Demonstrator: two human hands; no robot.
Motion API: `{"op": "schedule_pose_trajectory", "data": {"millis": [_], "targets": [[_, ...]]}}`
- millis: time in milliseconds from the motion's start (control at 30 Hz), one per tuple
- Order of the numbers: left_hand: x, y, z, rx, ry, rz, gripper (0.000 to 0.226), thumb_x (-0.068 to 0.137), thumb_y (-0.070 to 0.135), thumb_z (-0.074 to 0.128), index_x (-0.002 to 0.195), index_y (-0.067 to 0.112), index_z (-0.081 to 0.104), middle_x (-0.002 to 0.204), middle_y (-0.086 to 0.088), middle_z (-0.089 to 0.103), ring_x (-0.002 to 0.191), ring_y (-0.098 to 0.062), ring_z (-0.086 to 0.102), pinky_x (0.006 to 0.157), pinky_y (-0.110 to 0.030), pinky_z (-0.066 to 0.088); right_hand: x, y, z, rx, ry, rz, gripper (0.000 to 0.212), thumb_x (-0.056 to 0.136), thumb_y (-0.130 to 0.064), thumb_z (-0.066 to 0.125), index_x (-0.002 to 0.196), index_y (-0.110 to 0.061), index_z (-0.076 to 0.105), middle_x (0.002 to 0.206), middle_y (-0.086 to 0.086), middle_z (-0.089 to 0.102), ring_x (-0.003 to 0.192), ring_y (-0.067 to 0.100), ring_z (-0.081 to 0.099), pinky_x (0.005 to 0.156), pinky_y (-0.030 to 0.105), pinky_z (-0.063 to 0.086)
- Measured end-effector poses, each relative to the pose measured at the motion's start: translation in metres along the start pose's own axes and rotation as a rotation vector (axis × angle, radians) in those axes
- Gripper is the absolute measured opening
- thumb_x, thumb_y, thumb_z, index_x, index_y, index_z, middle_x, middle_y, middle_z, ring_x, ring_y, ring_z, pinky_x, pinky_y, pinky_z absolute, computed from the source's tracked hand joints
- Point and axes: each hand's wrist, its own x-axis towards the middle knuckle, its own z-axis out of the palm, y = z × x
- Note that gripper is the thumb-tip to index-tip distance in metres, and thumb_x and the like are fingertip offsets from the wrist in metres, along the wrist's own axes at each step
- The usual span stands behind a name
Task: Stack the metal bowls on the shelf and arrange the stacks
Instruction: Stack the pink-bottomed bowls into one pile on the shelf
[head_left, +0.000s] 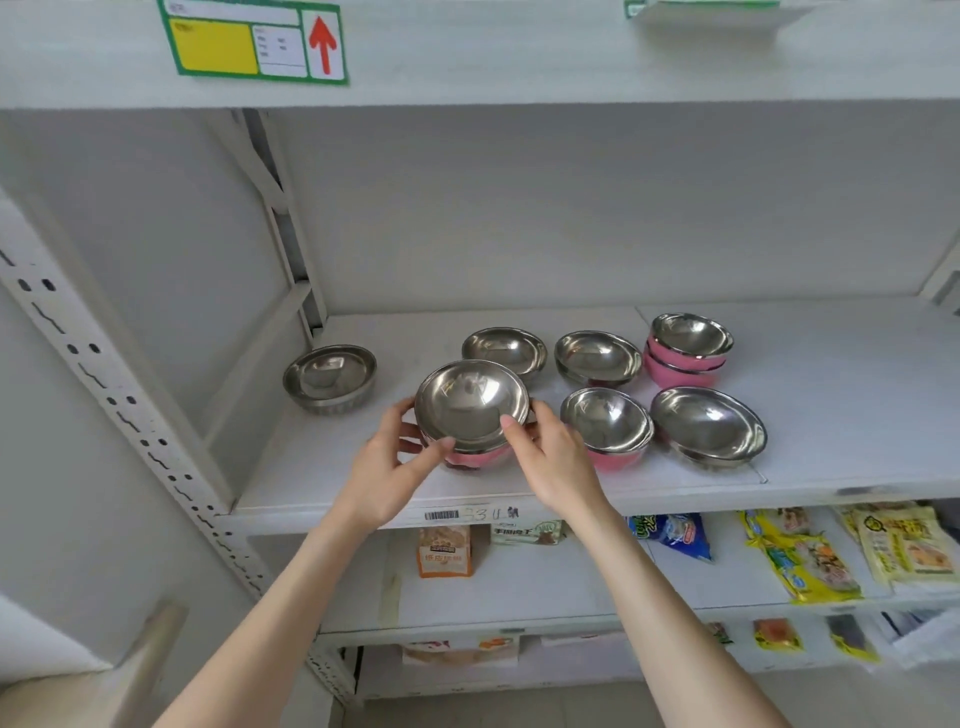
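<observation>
Cupping it from both sides, the left hand (387, 470) and the right hand (558, 457) hold a round, mirror-bright steel bowl with a pink outer shell (471, 405) near the front edge of the white metal shelf (857, 467); each hand is partly closed, thumb laid on the near rim and fingers curled around the outer wall, a grip that probably keeps the bowl level and centred while it seats. It seems to sit nested in, or just above, a second pink-sided bowl (475, 458) whose shell shows below it, though whether the two touch I cannot tell. Just right of the right hand stands a similar pink-sided steel bowl (607, 422), and beside that a wider all-steel bowl (708, 427), both near the front, likely waiting to be stacked. Further back, a shallow fluted steel dish (329, 375) sits apart on the left, then two plain steel bowls (505, 351) (597, 358) side by side, and at the right rear a finished stack of pink-sided bowls (688, 348), upright and tidy. All the insides are polished and reflect the shelving. Snack packets (810, 561) lie on the lower shelf.
</observation>
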Motion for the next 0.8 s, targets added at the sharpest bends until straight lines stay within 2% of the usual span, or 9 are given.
{"op": "schedule_pose_trajectory", "data": {"millis": [100, 200, 300, 400, 500, 567, 667, 733, 800], "targets": [[0.004, 0.019, 0.023, -0.008, 0.002, 0.033, 0.058, 0.084, 0.041, 0.069, 0.133, 0.026, 0.043, 0.101, 0.012, 0.066, 0.088, 0.000, 0.064, 0.075, -0.015, 0.049, 0.003, 0.015, -0.025, 0.005, 0.005, -0.017, 0.045, 0.093, -0.056, 0.040, 0.115, -0.020, 0.056, 0.100, 0.000, 0.069, 0.096, 0.021, 0.062, 0.084, 0.040, 0.049], [0.010, 0.034, 0.045, -0.034, -0.021, 0.050, 0.065, 0.077, 0.047, 0.067, 0.133, 0.024, 0.044, 0.108, 0.007, 0.067, 0.092, -0.003, 0.065, 0.082, -0.028, 0.055, 0.008, 0.030, -0.048, -0.006, 0.033, -0.005, 0.048, 0.093, -0.057, 0.039, 0.118, -0.020, 0.056, 0.105, -0.004, 0.066, 0.096, 0.016, 0.057, 0.082, 0.036, 0.045], [0.019, 0.050, 0.069, -0.021, -0.037, 0.071, 0.075, 0.072, 0.057, 0.066, 0.135, 0.024, 0.042, 0.109, 0.010, 0.066, 0.096, -0.008, 0.066, 0.086, -0.038, 0.055, 0.013, 0.049, -0.072, -0.018, 0.074, -0.017, 0.059, 0.089, -0.065, 0.033, 0.120, -0.020, 0.055, 0.107, -0.001, 0.068, 0.102, 0.023, 0.060, 0.086, 0.040, 0.047], [0.027, 0.068, 0.100, 0.010, -0.041, 0.091, 0.074, 0.075, 0.058, 0.066, 0.136, 0.025, 0.040, 0.111, 0.011, 0.065, 0.099, -0.008, 0.064, 0.087, -0.031, 0.051, 0.018, 0.069, -0.102, -0.007, 0.093, -0.024, 0.052, 0.091, -0.060, 0.035, 0.117, -0.019, 0.056, 0.104, 0.002, 0.068, 0.102, 0.025, 0.060, 0.086, 0.042, 0.047], [0.035, 0.089, 0.135, 0.028, -0.029, 0.103, 0.066, 0.082, 0.050, 0.067, 0.136, 0.020, 0.041, 0.109, 0.010, 0.066, 0.094, -0.001, 0.063, 0.080, -0.020, 0.047, 0.025, 0.092, -0.135, -0.007, 0.100, -0.021, 0.057, 0.089, -0.063, 0.035, 0.118, -0.020, 0.056, 0.105, 0.003, 0.069, 0.101, 0.026, 0.061, 0.088, 0.044, 0.049], [0.039, 0.103, 0.160, 0.020, -0.017, 0.093, 0.070, 0.081, 0.051, 0.067, 0.137, 0.020, 0.040, 0.103, 0.010, 0.068, 0.089, -0.002, 0.066, 0.081, -0.026, 0.052, 0.031, 0.110, -0.158, -0.014, 0.091, -0.028, 0.056, 0.088, -0.064, 0.034, 0.114, -0.021, 0.057, 0.103, 0.003, 0.070, 0.100, 0.026, 0.062, 0.087, 0.043, 0.049], [0.044, 0.123, 0.195, -0.004, 0.011, 0.064, 0.072, 0.079, 0.052, 0.067, 0.139, 0.021, 0.039, 0.098, 0.010, 0.070, 0.088, -0.006, 0.067, 0.084, -0.034, 0.054, 0.040, 0.132, -0.191, -0.016, 0.052, -0.034, 0.042, 0.093, -0.055, 0.040, 0.109, -0.021, 0.059, 0.100, -0.001, 0.069, 0.097, 0.021, 0.061, 0.083, 0.036, 0.047], [0.048, 0.135, 0.216, -0.001, 0.018, 0.052, 0.070, 0.082, 0.048, 0.068, 0.139, 0.021, 0.038, 0.099, 0.011, 0.068, 0.091, -0.005, 0.065, 0.086, -0.033, 0.052, 0.047, 0.146, -0.210, -0.026, 0.034, -0.042, 0.038, 0.094, -0.051, 0.041, 0.106, -0.020, 0.060, 0.096, -0.002, 0.069, 0.093, 0.019, 0.062, 0.079, 0.032, 0.046], [0.057, 0.147, 0.233, 0.008, 0.022, 0.042, 0.067, 0.084, 0.043, 0.069, 0.139, 0.019, 0.039, 0.094, 0.015, 0.066, 0.090, 0.002, 0.063, 0.085, -0.029, 0.050, 0.057, 0.160, -0.225, -0.054, 0.042, -0.037, 0.041, 0.092, -0.056, 0.039, 0.097, -0.021, 0.059, 0.087, -0.002, 0.068, 0.088, 0.021, 0.063, 0.077, 0.036, 0.048]]}}
